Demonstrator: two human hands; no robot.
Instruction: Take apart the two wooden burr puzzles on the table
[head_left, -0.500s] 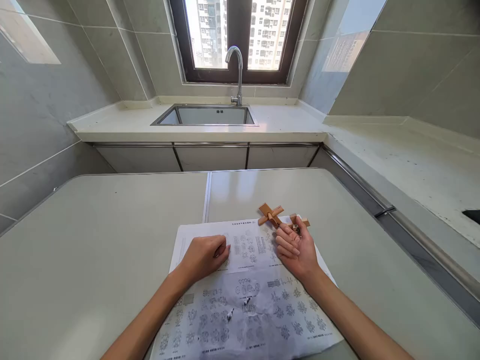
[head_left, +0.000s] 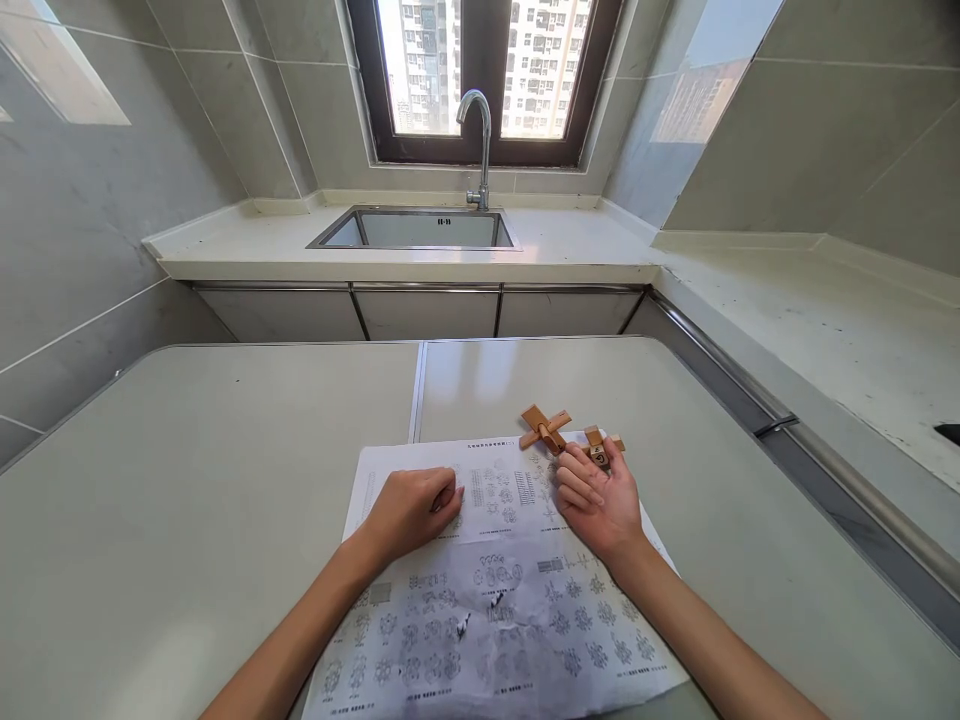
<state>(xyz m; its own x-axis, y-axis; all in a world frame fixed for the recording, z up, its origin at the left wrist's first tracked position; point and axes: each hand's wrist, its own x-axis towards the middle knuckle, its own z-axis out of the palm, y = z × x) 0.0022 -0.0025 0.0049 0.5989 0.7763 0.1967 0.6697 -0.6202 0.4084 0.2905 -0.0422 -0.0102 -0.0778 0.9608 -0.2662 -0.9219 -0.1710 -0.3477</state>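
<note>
My left hand (head_left: 416,510) rests in a loose fist on the upper left of a printed sheet (head_left: 427,560), with nothing visible in it. On the sheet's right side lies my right hand (head_left: 598,497), palm up, its fingers loosely curled and the thumb stretched away from them; no object shows in the palm. Just beyond its fingertips is a crossed cluster of wooden puzzle pieces (head_left: 545,430) at the sheet's top edge. More wooden blocks (head_left: 598,447), one with a dark mark, sit behind the thumb and fingers, partly hidden. Whether the fingers touch them I cannot tell.
The sheet, creased and torn in two spots, lies on a pale table (head_left: 225,480) with a seam. Past the table stand a white counter (head_left: 577,230), a steel sink (head_left: 420,230) and a tap (head_left: 484,150) below a window. Another counter (head_left: 847,330) runs along the right.
My right thumb has moved away from the wooden blocks, showing more of the marked one. My left hand stays in place. The whole view has shifted slightly.
</note>
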